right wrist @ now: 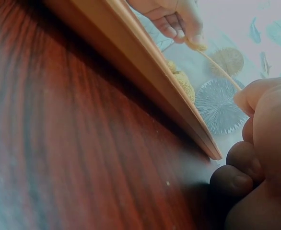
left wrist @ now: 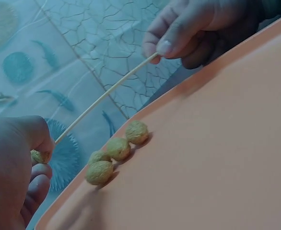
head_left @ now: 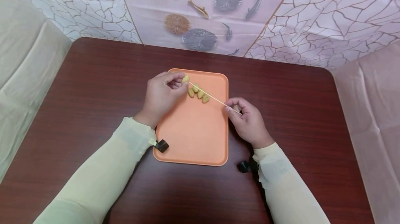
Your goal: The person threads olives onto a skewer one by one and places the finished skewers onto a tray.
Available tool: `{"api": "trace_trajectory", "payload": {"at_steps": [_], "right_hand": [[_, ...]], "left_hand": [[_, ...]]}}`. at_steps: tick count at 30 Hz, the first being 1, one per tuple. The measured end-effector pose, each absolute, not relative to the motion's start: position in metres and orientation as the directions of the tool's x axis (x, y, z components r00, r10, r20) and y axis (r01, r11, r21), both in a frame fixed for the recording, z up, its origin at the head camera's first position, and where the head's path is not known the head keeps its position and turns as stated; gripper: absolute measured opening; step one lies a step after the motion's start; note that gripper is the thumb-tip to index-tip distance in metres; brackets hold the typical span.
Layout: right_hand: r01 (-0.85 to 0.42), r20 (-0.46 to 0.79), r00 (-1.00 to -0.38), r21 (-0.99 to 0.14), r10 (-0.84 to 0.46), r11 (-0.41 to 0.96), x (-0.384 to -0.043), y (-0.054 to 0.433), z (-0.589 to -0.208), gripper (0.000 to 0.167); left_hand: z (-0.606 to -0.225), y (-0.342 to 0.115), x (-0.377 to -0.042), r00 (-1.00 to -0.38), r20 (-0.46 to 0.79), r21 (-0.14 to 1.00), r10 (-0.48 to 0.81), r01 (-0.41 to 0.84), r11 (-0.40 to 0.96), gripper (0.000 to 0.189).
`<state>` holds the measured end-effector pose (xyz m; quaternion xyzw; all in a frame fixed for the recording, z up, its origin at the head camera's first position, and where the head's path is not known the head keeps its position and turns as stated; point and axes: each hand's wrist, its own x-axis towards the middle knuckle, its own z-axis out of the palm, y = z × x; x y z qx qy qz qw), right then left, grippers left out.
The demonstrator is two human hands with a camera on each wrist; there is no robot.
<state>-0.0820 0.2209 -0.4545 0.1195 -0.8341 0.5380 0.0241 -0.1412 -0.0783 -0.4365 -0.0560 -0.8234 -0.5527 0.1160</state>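
My left hand (head_left: 164, 92) pinches a small yellowish-brown ball (head_left: 185, 79) above the tray's far left part. A thin wooden skewer (head_left: 212, 97) runs from that ball to my right hand (head_left: 248, 121), which pinches it near its other end, by the tray's right edge. Whether the tip has gone into the ball cannot be told, as fingers cover part of it. Below the skewer several like balls (left wrist: 118, 149) lie close together on the orange tray (head_left: 193, 130). In the right wrist view the held ball (right wrist: 196, 45) meets the skewer's end.
The tray with its raised rim lies on a dark reddish-brown wooden table (head_left: 300, 130). A patterned cloth (head_left: 200, 8) hangs behind the table's far edge, and pale cloth (head_left: 372, 113) stands at the sides. Small black cameras (head_left: 162, 146) sit at both wrists.
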Motion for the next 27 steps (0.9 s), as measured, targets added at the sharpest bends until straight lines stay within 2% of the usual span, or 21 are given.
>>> {"api": "trace_trajectory", "payload": {"at_steps": [7,27], "right_hand": [[-0.229,0.172,-0.968,-0.898,-0.181,0.375,-0.083,0.221,-0.453,0.011],[-0.209,0.157,-0.973,-0.909,-0.168,0.361,-0.082,0.224,-0.452,0.010]], "left_hand": [[-0.432,-0.072,-0.139,-0.959,0.283,0.874,-0.001,0.258,0.413,0.026],[-0.421,-0.055,-0.137,-0.960,0.263,0.833,0.096,0.276,0.480,0.026]]}}
